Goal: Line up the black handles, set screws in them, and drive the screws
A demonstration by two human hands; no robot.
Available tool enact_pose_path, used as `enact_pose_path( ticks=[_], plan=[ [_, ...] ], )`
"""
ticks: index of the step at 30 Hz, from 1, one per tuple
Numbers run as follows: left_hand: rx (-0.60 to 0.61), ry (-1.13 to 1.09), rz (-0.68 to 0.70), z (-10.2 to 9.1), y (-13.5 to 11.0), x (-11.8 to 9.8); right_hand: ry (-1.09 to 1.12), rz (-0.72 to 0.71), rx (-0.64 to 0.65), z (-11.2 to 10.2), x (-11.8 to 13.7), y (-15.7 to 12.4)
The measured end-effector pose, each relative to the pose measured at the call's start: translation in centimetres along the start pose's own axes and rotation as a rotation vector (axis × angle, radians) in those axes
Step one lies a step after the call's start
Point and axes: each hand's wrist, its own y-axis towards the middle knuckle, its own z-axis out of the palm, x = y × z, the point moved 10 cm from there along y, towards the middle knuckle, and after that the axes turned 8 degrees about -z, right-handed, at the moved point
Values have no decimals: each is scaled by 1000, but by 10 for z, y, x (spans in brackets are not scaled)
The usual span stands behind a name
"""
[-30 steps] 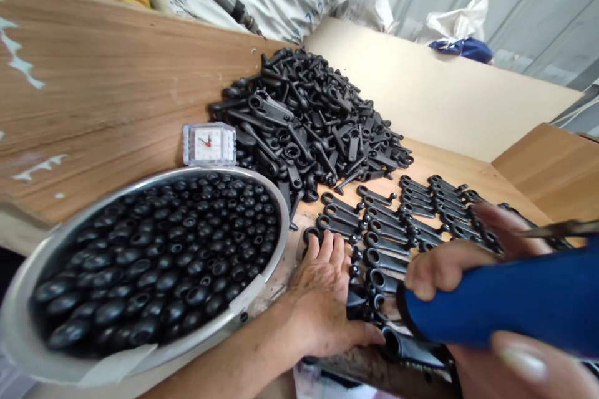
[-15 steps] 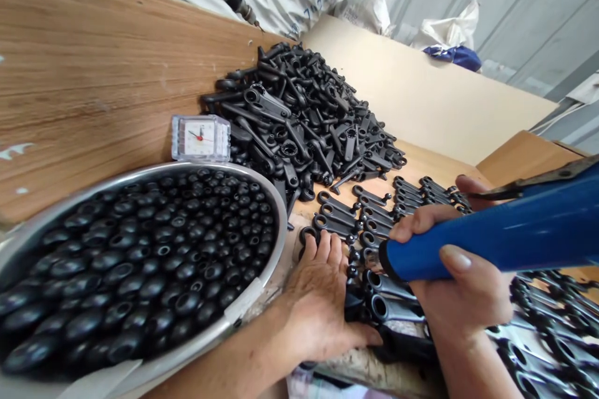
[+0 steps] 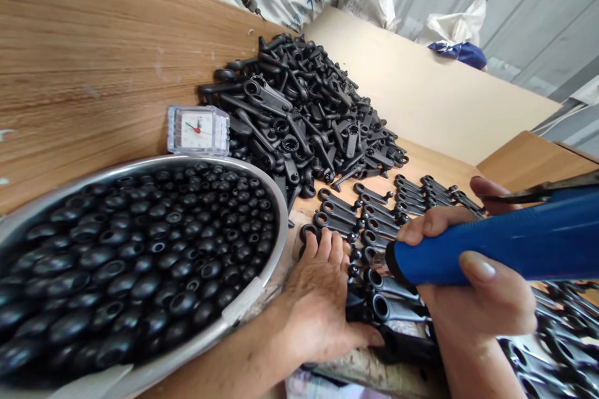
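My left hand (image 3: 322,299) lies flat on the wooden bench, fingers stretched out, its thumb against black plastic arms (image 3: 388,305) set in rows. My right hand (image 3: 472,287) is wrapped round a blue cylindrical power tool (image 3: 505,240), whose nose points down at the rows (image 3: 369,224) by my left fingers. A thin metal lever runs along the tool's top under my fingertip.
A metal basin (image 3: 262,280) heaped with black rounded knobs (image 3: 140,262) sits at the left. A small clear clock (image 3: 199,129) stands behind it. A large pile of black arms (image 3: 304,112) lies beyond, against wooden boards. More arms lie at the right (image 3: 556,349).
My right hand has swung the blue tool in over the rows, from low at the right to above them. My left hand has stayed put.
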Motion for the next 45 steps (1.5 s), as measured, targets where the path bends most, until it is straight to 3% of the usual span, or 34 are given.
enact_pose_path(
  ticks=[5,10,17,25,31,33,36,39,45],
  plan=[
    [18,6,-11,0,1,0,9,18,54,1,-3,-2],
    [-10,23,3,-1,1,-1,5,15,1,0,-3,-2],
    [-39,13,0,-1,1,1,-33,-17,113,7,0,-4],
    [6,36,-1,0,3,-2,-64,17,122,3,-4,-10],
    [5,-30,-12,2,1,1,-164,42,277,15,-9,-12],
    [-7,-21,-12,3,1,3,-77,22,240,16,-5,-9],
    [-13,4,-7,6,1,5,82,-7,24,-1,-1,0],
    [-14,10,-23,7,-1,7,100,-55,-156,-19,1,7],
    [-16,-34,-20,3,-3,5,39,-104,-194,-23,-3,10]
  ],
)
